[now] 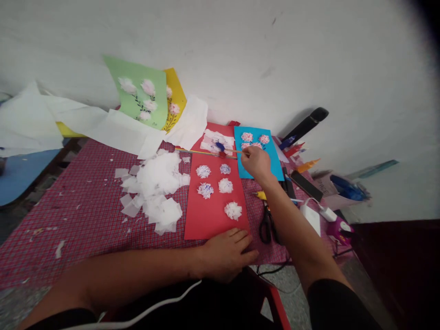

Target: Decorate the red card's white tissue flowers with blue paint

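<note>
My right hand [256, 161] grips a blue-tipped brush [234, 151] over stained tissue [208, 143]; my left hand [227, 254] rests, unclenched, at the near edge of a red card [208, 217].

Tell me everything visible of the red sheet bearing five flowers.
The red sheet is rectangular and smooth, apparently card, lying flat on the checked tablecloth. Five ruffled flowers, seemingly tissue paper, sit on it: three speckled blue-purple, two whiter. White paper squares lie along its left edge; the left hand rests over its near right corner.
</note>
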Available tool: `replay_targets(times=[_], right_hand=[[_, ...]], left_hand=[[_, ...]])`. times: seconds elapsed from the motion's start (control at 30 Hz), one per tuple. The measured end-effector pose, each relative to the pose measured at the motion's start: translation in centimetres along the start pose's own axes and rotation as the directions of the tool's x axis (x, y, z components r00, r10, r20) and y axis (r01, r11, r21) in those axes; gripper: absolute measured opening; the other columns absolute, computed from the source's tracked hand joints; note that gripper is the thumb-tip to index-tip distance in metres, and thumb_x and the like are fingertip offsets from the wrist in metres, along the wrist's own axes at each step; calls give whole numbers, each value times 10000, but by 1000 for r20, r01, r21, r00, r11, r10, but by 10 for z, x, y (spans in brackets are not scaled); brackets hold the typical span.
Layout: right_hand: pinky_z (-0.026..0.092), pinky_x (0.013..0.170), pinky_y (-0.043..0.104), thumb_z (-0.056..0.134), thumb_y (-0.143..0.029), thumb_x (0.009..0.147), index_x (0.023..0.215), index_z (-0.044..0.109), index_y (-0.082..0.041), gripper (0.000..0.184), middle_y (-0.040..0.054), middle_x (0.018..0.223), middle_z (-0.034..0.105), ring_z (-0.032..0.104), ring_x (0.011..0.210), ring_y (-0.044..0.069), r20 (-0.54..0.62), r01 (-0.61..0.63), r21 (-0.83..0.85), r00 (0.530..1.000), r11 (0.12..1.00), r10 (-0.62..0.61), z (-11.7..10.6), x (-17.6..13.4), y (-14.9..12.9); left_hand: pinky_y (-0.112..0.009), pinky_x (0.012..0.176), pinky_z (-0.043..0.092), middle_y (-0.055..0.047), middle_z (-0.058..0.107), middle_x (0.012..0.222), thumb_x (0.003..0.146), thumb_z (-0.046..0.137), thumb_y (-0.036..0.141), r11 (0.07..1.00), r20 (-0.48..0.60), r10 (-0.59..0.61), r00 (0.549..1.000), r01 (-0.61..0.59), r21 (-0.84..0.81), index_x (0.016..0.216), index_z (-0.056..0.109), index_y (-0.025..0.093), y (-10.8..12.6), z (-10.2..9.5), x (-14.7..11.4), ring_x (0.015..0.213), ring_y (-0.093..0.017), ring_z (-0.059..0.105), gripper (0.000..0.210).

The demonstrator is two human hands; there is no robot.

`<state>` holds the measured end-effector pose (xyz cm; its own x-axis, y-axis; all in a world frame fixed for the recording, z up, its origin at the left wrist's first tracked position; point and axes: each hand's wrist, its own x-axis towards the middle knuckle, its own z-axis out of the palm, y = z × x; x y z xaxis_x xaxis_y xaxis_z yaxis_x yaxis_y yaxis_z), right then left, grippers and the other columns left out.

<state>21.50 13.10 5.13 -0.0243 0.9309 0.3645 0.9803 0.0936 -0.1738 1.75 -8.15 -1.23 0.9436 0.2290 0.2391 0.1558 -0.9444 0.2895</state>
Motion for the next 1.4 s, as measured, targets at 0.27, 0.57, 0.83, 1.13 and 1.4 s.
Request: replay_targets(times=[0.27,0.57,0.83,1.13,1.4], right_hand=[[374,661,313,546,-238,907,907,783,-180,244,113,926,782,659,813,244,87,-42,-25,995,999,44,17,20,-1],[431,696,323,549,-224,877,931,800,-183,260,114,946,789,668,826,254,61,-68,31,996,997,66,19,18,1],[494,752,344,575,-228,858,913,796,-200,230,92,960,807,714,890,271,-29,-76,202,996,976,84,1,9,5],[526,734,363,630,-319,843,917,784,-202,208,61,849,784,718,788,249,-9,-59,425,998,903,69,-50,-70,13],[531,770,346,627,-303,899,940,784,-219,183,62,909,793,732,852,236,78,23,322,996,946,-51,-61,-112,15]], left_hand=[[-459,1093,455,-199,569,1474,982,566,395,1000,5,6,1000,-6,-7,1464,525,177,0,-3,0,1344,-345,560,531],[-449,1080,459,-199,563,1493,976,585,392,1000,20,-5,1000,5,-15,1471,524,184,1,-4,0,1334,-340,567,540],[-458,1089,452,-210,561,1488,971,589,379,1000,15,8,1000,-8,-6,1470,525,164,0,-5,1,1341,-350,555,547],[-490,1154,415,-224,531,1514,954,615,389,1000,13,8,1000,-8,4,1461,522,150,0,-5,0,1375,-370,532,568],[-480,1127,434,-212,551,1493,937,634,375,1000,-12,4,1000,-5,-11,1440,538,156,1,-4,0,1368,-358,533,557]])
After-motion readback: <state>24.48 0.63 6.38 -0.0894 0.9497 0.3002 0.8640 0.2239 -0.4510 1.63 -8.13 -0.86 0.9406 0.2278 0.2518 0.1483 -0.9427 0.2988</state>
